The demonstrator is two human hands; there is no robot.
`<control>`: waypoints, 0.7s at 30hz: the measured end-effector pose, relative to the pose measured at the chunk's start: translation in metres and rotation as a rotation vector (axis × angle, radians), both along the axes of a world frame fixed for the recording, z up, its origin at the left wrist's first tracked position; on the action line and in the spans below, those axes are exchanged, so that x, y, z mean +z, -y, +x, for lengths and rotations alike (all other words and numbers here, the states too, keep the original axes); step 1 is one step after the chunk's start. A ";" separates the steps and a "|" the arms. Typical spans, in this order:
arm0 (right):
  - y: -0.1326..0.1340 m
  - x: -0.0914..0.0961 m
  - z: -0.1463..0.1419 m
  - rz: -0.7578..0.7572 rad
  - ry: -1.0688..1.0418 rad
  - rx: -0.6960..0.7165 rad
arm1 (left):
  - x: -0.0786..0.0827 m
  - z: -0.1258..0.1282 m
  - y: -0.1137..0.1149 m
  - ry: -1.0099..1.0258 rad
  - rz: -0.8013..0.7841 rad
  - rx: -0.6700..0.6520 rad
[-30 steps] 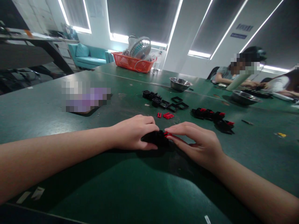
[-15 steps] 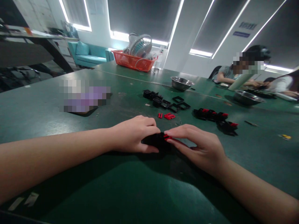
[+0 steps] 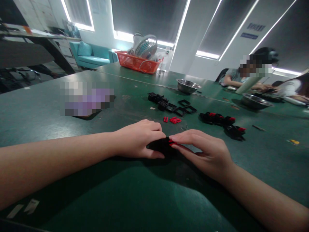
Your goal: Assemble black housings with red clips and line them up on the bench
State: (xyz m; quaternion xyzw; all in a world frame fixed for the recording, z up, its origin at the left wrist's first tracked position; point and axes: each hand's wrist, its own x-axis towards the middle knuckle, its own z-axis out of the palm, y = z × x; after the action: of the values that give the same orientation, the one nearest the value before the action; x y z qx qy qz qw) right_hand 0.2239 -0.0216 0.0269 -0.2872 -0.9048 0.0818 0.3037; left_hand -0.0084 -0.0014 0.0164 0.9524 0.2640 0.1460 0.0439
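Observation:
My left hand (image 3: 142, 140) is closed around a black plastic part (image 3: 158, 145) on the green table, thumb in front and fingers behind. At the part's right end, my right hand (image 3: 207, 149) pinches a small red plastic clip (image 3: 171, 142) between thumb and fingertips. The clip touches the black part; how far it sits in it cannot be made out. Just beyond my hands lie several loose red clips (image 3: 175, 120). Behind them are black square frames (image 3: 184, 103) and black housings (image 3: 163, 104). Black parts with red clips in them (image 3: 217, 119) stand to the right.
A blurred purple object (image 3: 89, 103) lies at the left. Two steel bowls, one near the middle (image 3: 188, 86) and one at the right (image 3: 256, 101), stand farther back. An orange basket (image 3: 138, 63) holds a fan. Two people sit across at the right.
Both hands keep almost the same place and hold. The red clip has shifted very slightly left against the black part, along with my right fingertips.

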 end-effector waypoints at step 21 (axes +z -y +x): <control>-0.004 -0.003 0.001 0.106 -0.016 0.083 | -0.001 0.000 0.000 -0.023 -0.003 0.003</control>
State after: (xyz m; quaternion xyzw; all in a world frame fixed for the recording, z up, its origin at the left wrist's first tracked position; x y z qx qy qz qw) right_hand 0.2253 -0.0177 0.0243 -0.2321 -0.9165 0.0484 0.3221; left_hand -0.0082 -0.0010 0.0156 0.9536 0.2660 0.1348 0.0422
